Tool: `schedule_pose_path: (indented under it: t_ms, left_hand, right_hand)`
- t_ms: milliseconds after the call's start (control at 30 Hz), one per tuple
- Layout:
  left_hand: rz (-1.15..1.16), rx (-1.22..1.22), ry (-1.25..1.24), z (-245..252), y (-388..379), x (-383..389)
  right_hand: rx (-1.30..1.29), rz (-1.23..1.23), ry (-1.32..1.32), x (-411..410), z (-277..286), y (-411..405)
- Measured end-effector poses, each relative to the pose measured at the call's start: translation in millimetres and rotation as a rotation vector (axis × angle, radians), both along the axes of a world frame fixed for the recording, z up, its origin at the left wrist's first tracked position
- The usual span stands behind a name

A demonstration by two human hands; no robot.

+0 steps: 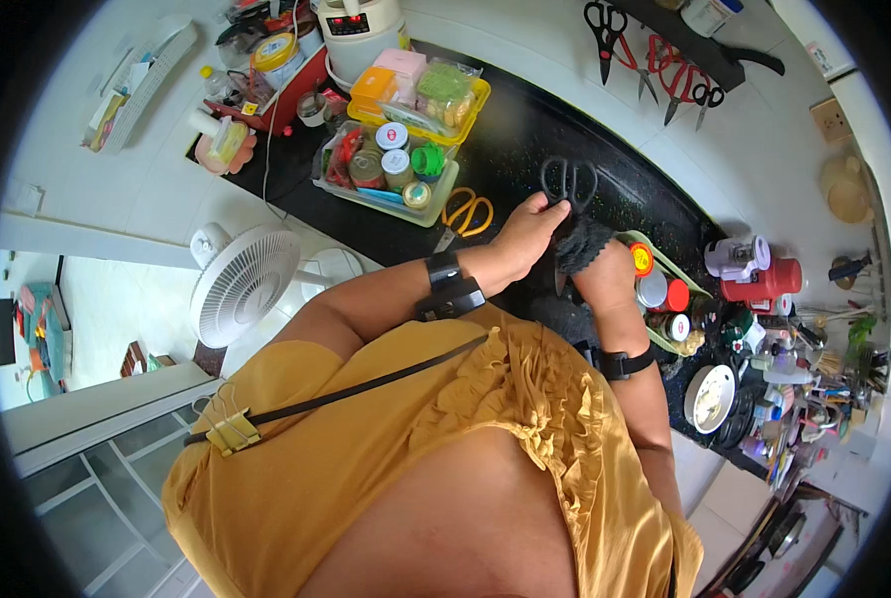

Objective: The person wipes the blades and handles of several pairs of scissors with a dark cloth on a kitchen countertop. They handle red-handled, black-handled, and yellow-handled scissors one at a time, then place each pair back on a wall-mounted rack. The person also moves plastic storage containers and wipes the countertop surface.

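Observation:
A pair of black-handled scissors [591,179] is held over the dark speckled countertop [520,112], its handle loops pointing away from me. My left hand [529,235] pinches the scissors just below the loops. A piece of black fabric with a frilly edge [584,245] is bunched in my right hand [608,270] against the scissors. The fabric and fingers hide most of the blades; a bit of metal shows below. Left of my left hand lies a pair of scissors with yellow handles [468,212], its loops leaning at a plastic tub.
A clear tub of jars [445,190] and a yellow basket [469,131] stand at the back left. At right are a green tray of jars [673,261] and a white pan [711,398]. Several scissors [605,34] hang on the wall. A white fan [245,288] stands left.

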State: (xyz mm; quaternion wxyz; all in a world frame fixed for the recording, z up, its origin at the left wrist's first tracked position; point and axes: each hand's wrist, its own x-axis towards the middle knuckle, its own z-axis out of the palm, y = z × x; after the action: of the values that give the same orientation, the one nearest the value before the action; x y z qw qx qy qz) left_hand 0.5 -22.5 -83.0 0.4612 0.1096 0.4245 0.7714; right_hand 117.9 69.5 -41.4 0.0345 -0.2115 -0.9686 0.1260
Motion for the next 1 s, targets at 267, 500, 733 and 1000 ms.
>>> schedule_pose_path:
  t_ms: [267,500,733,1000]
  left_hand:
    - [-0.223,-0.143,0.908,12.9,-3.8,-6.9]
    - [-0.128,-0.167,0.675,5.6,6.5,3.3]
    - [-0.319,-0.128,0.215,19.6,-2.3,-19.5]
    - [-0.29,0.095,0.029,27.7,-5.9,-20.6]
  right_hand:
    - [-0.082,0.017,0.598,-10.2,-18.9,21.6]
    - [-0.754,-0.205,0.815,-24.4,-8.4,17.7]
    - [-0.465,-0.19,0.494,-12.4,-43.6,43.5]
    - [-0.036,0.192,0.644,-29.4,-15.7,5.2]
